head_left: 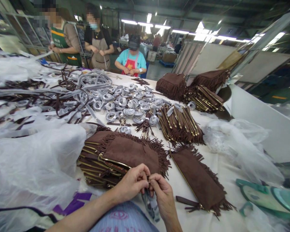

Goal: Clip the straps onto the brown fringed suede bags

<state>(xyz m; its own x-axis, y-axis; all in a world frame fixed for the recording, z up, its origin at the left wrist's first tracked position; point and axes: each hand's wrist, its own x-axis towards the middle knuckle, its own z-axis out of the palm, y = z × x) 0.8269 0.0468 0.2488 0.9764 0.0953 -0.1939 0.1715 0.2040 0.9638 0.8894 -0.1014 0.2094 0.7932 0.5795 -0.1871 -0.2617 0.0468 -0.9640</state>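
Observation:
My left hand and my right hand meet at the near edge of the table, fingers pinched together on a small clear-wrapped grey item that hangs down between them. Just beyond my hands lies a stack of brown suede fringed bags with gold zippers. To the right of it, a single brown fringed bag lies flat on the white table, its strap end pointing toward me.
Clear plastic bags are heaped at the left and more plastic at the right. Several wrapped grey strap coils cover the middle, with further fringed bag stacks behind. Three people work at the far end. Teal objects sit at the right.

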